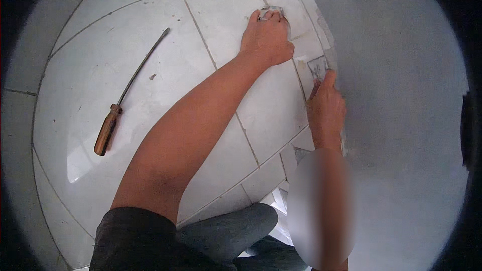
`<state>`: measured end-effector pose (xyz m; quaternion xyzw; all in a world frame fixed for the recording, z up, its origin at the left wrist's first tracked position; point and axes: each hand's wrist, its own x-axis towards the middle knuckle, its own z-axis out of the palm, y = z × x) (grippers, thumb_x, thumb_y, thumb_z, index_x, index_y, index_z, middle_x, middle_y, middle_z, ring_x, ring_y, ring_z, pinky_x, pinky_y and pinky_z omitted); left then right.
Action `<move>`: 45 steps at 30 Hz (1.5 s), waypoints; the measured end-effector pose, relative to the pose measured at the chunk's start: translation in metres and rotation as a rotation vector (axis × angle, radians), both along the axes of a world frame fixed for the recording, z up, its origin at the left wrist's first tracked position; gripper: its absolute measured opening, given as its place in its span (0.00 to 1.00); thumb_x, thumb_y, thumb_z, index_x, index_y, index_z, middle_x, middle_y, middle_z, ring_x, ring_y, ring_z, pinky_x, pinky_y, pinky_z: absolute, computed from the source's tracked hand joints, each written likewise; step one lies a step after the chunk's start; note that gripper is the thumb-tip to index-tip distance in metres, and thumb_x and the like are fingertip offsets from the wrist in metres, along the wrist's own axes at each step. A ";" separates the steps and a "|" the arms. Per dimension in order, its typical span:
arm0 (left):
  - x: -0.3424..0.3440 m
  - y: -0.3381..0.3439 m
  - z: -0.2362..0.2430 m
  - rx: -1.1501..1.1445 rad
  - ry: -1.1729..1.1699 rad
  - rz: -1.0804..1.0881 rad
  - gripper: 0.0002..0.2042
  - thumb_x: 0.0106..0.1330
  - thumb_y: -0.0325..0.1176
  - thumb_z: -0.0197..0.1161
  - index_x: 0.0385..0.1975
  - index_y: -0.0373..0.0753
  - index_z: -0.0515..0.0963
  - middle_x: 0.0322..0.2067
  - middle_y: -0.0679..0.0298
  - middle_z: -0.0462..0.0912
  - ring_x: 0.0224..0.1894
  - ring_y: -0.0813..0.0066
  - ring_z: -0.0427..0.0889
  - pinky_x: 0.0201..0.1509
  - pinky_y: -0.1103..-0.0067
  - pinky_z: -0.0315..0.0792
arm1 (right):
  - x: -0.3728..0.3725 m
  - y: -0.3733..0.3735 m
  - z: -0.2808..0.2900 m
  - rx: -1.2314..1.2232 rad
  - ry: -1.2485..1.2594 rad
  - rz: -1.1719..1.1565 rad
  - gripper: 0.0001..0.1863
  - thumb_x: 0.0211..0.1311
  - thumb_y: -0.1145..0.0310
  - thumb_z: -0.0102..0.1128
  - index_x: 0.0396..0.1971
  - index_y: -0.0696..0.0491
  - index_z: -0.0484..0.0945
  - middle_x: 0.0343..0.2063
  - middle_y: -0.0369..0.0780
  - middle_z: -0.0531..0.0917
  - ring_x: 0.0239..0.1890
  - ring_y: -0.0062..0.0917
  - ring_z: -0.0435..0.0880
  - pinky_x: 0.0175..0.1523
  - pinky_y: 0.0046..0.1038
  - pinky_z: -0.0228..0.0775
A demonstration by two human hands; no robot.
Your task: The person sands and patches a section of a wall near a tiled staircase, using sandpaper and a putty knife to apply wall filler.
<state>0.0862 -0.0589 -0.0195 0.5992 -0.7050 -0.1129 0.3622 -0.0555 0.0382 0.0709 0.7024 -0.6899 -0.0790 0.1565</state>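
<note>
My left hand [266, 36] reaches far over the white tiles, its fingers curled down around a small greyish, shiny-edged object [273, 8]. Most of that object is hidden under the hand, so its kind cannot be made out. Nearer and to the right, my right hand [327, 108] grips a scraper with a flat, smeared grey blade [317, 66]; its handle is covered by the fingers. The forefinger stretches along the blade, which lies by the tiles' edge next to the grey wall. A screwdriver [106, 133] with a brown handle and long metal shaft lies at left, apart from both hands.
White tiles [211, 150] with dark joints and scattered crumbs spread under my arms. A smooth grey wall [401, 95] borders them on the right, with a rough strip along its foot. Broken-edged tile pieces [301, 154] show near my right forearm. My knee [236, 226] is at the bottom.
</note>
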 end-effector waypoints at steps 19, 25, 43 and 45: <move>-0.001 0.002 0.003 -0.015 -0.018 0.040 0.27 0.60 0.40 0.57 0.56 0.29 0.73 0.62 0.50 0.73 0.68 0.63 0.68 0.75 0.61 0.51 | -0.005 0.005 -0.015 -0.061 -0.122 -0.029 0.10 0.72 0.65 0.47 0.42 0.56 0.66 0.25 0.55 0.83 0.30 0.53 0.85 0.34 0.49 0.74; 0.000 0.004 0.003 -0.006 -0.011 0.036 0.27 0.60 0.40 0.58 0.57 0.29 0.73 0.61 0.49 0.73 0.67 0.63 0.69 0.75 0.61 0.51 | -0.004 0.001 -0.020 -0.155 -0.079 -0.002 0.10 0.73 0.65 0.46 0.42 0.56 0.65 0.25 0.55 0.83 0.30 0.53 0.84 0.33 0.49 0.73; -0.013 0.014 0.010 -0.034 -0.186 0.085 0.55 0.51 0.70 0.65 0.65 0.25 0.62 0.65 0.45 0.67 0.71 0.57 0.63 0.74 0.55 0.49 | -0.031 0.036 -0.016 -0.198 -0.316 -0.155 0.12 0.71 0.69 0.51 0.47 0.59 0.64 0.20 0.52 0.81 0.23 0.48 0.84 0.26 0.45 0.72; -0.017 0.013 0.013 -0.019 -0.195 0.094 0.57 0.49 0.73 0.65 0.66 0.24 0.61 0.65 0.44 0.66 0.71 0.56 0.63 0.74 0.54 0.49 | -0.043 0.063 -0.017 -0.188 -0.315 -0.160 0.12 0.71 0.69 0.51 0.48 0.59 0.64 0.18 0.51 0.80 0.21 0.47 0.83 0.24 0.44 0.71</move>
